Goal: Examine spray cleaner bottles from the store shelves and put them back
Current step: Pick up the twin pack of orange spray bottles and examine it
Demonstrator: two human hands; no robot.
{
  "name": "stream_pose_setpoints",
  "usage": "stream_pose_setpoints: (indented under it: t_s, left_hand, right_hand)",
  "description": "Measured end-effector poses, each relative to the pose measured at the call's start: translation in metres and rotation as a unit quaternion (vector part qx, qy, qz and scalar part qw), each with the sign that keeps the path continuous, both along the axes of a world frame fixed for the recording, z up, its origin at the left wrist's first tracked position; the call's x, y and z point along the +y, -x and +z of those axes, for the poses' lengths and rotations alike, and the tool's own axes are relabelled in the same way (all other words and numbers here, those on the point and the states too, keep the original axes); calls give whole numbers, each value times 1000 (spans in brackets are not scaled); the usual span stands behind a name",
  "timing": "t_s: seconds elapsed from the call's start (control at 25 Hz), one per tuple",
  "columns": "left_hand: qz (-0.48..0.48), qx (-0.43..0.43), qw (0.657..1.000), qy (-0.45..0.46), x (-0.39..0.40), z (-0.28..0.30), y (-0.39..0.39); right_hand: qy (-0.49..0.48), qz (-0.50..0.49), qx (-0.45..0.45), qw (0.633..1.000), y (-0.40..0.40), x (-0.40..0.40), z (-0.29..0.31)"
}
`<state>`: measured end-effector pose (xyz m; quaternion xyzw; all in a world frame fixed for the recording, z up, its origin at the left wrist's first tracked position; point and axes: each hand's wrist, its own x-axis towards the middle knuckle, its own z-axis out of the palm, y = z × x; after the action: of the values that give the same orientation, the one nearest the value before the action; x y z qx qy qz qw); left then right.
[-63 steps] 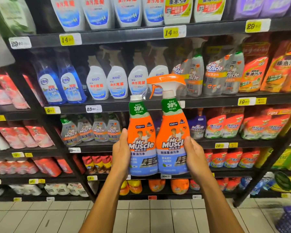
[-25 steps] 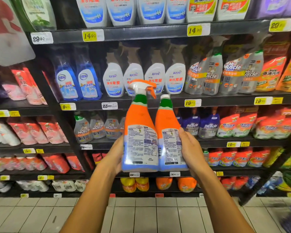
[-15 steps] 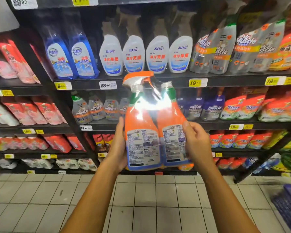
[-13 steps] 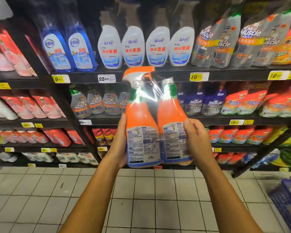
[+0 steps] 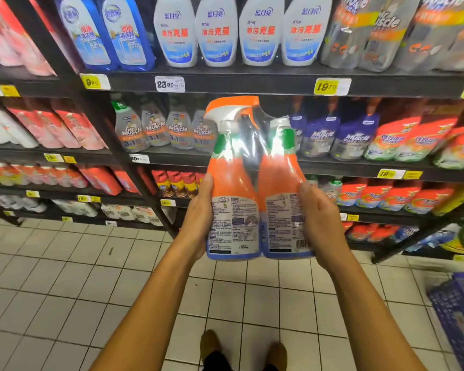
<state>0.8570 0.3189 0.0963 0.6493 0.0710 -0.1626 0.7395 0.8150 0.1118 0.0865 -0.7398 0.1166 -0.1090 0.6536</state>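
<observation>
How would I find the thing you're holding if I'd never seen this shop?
Face the black shelves; just in front, the left hand and right hand hold the orange twin-pack. Only it is off the shelf, fine-print back labels facing you, one orange trigger on its left bottle.

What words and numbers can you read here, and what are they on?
"Mr Muscle": grey bottles and purple pouches.
"3in1": same grey bottles.
"23 90": white price tag.
"19 70": yellow price tag.
Back labels of the held twin pack: too small to read.

Orange twin-pack (image 5: 255, 180) — blue base; yellow price tags (image 5: 330, 86).
</observation>
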Motion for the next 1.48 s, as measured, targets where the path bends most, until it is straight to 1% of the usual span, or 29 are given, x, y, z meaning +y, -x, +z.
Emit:
stream_pose_setpoints:
  t_s: [0.16,0.32,0.48,0.64,0.88,1.0,1.16,1.28,1.48]
  left_hand:
    - [-22,12,1000,6,-10,1,11]
    - [-18,24,999,19,-22,0,24]
    - [-16,19,1000,16,-32,0,34]
    - [12,27,1000,4,-29,3,33]
    - [23,19,999,25,-12,10,20]
    - [23,13,999,31,3,9,3]
    - [38,9,999,38,34,7,-32]
    - [25,2,998,52,60,7,-61]
    - [2,10,998,65,114,10,-116]
  right_hand:
    - [3,10,15,1000,10,-15,-6]
    - [5,35,44,998,12,-31,-12]
    - [-7,53,44,998,16,-42,-13]
    - [-14,69,36,997,11,-39,-13]
    - [-26,92,38,995,-9,-21,-14]
    - [-30,93,31,995,-23,-7,-11]
    - [-2,97,20,995,-53,20,-3]
    - [17,96,6,995,-80,42,1]
    - [2,96,10,995,-128,95,-1]
